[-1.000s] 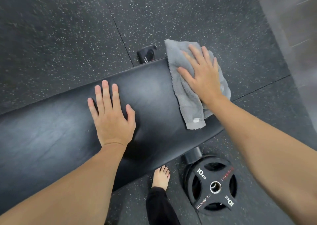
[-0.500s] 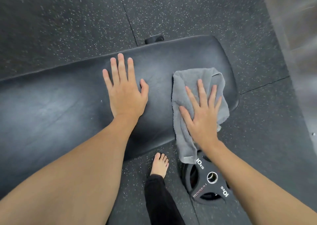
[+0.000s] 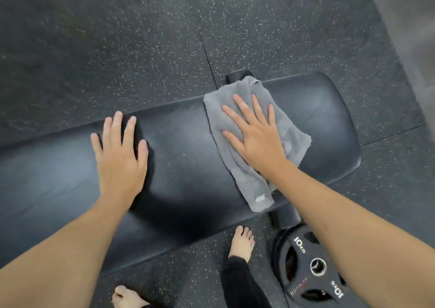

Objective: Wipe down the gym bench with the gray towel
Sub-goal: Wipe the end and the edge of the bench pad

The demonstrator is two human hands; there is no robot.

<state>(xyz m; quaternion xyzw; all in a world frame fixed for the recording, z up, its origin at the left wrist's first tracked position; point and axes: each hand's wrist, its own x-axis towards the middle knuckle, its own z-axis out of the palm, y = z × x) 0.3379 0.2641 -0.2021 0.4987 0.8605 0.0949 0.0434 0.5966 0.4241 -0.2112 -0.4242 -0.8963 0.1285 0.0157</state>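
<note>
A black padded gym bench (image 3: 188, 157) runs from the left edge to a rounded end at the right. The gray towel (image 3: 244, 180) lies across the pad near that end, reaching from the far edge to the near edge. My right hand (image 3: 255, 133) presses flat on the towel with fingers spread. My left hand (image 3: 118, 157) rests flat on the bare pad further left, fingers apart, holding nothing.
A black 10 kg weight plate (image 3: 313, 272) lies on the speckled rubber floor (image 3: 117, 49) below the bench's right end, beside a bench foot (image 3: 286, 216). My two bare feet (image 3: 242, 242) stand near the bench's front edge. Another bench foot (image 3: 237, 75) shows behind the towel.
My right hand slid the towel from the near edge of the bench toward the far edge and a little left. My left hand stays flat on the pad.
</note>
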